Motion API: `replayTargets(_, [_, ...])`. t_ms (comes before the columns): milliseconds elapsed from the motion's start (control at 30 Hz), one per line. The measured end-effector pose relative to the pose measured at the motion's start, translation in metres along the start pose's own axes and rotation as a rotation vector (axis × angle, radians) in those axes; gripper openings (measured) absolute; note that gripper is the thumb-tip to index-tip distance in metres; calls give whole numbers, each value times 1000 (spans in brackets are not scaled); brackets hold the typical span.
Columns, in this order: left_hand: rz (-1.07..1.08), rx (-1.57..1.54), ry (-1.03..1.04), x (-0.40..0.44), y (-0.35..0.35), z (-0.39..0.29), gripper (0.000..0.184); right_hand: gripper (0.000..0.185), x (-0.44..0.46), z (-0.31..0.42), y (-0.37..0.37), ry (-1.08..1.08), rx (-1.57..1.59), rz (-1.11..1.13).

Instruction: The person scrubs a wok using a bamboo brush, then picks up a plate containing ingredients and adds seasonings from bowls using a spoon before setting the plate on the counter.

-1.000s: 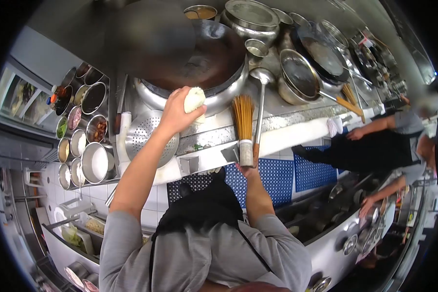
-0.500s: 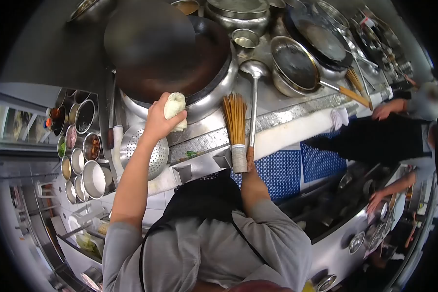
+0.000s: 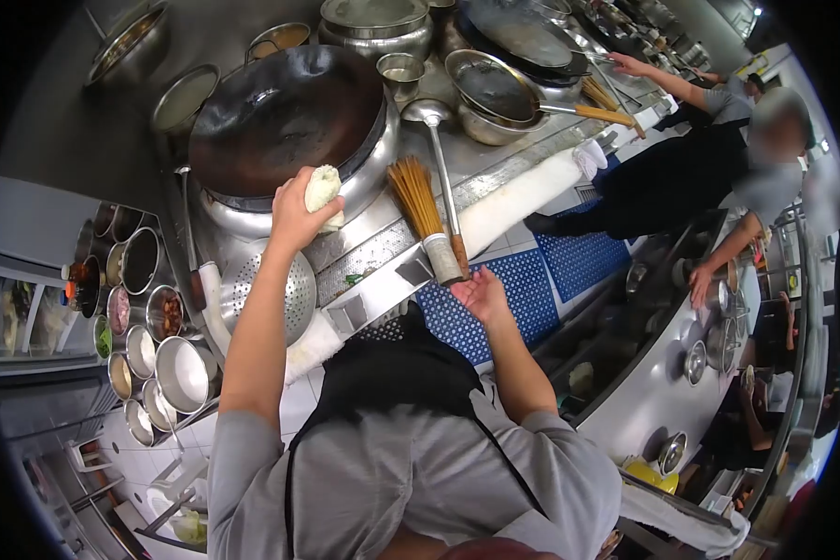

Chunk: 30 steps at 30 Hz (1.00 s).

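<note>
Left hand [image 3: 294, 217]: pinching folded cloth [image 3: 323, 189] at the near rim of the wok [image 3: 285, 126], probably shielding against heat; hiding any rim contact.
Right hand [image 3: 483, 294]: spreading loosely, palm up, just below brush [image 3: 416, 203]; cannot tell if touching.
Brush: lying beside ladle [image 3: 443, 168], reaching the edge of the table [image 3: 491, 174], presumably for easy grabbing.

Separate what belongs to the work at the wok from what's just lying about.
Apparently in use:
pale cloth, in the left hand
wok, beside that hand

Apparently just lying there:
bamboo brush, near the open right hand
ladle
perforated skimmer
</note>
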State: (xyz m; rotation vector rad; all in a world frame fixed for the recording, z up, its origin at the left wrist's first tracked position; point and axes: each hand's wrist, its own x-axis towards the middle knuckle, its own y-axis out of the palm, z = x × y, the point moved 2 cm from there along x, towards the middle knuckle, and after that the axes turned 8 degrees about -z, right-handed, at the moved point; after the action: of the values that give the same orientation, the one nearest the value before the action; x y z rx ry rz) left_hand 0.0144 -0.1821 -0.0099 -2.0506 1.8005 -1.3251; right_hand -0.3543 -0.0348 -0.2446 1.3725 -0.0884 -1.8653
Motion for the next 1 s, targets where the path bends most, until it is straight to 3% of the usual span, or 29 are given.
replayTargets(133, [16,-36,13,-2,-3,-3,50,39,-30,23,37,-102,-68,57])
replayTargets(267, [12,-48,12,-1,1,2,48,49,-72,68,95,-306,-714,-45])
replayTargets(300, [14,-34,-13,-1,1,-1,47,39,-77,74,108,-432,-935,-108])
replayTargets(433, [15,65,-55,-1,1,-11,46,11,-99,88,135,-525,-891,24])
replayTargets(533, [-5,112,-45,0,3,-10,49,14,-105,54,126,-435,-599,191])
replayTargets(567, [-17,115,-45,1,5,-10,49,13,-101,56,141,-508,-668,176])
replayTargets(667, [-29,116,-47,-1,8,-11,49,9,-89,75,205,-789,-850,211])
replayTargets(767, [-12,143,-36,0,5,-13,47,9,-95,106,307,-797,-737,366])
replayTargets(1000, [2,170,-21,1,4,-15,49,5,-46,158,489,-997,-615,238])
